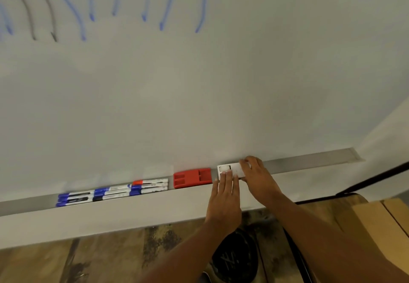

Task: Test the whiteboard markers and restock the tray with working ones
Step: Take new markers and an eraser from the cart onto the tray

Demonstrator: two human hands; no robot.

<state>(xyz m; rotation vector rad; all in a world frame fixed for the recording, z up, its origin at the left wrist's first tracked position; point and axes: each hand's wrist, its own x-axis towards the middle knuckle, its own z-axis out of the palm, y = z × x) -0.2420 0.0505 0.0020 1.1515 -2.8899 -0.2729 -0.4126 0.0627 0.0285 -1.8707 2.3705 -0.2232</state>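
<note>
Several whiteboard markers (pixel 110 192) with blue, black and red caps lie side by side in the grey tray (pixel 309 163) under the whiteboard (pixel 199 94). A red eraser (pixel 192 177) sits in the tray to their right. Further right lies a white eraser (pixel 225 170). My right hand (pixel 259 177) grips its right end from above. My left hand (pixel 225 196) rests flat with fingertips on the white eraser's front edge. Blue and black test strokes (pixel 115 6) mark the board's upper left.
The tray runs on to the right to the board's corner (pixel 356 156). Below the tray's front lip are a wooden floor (pixel 99 258), my dark shoe (pixel 234 258) and a light wooden board (pixel 382 227) at the right.
</note>
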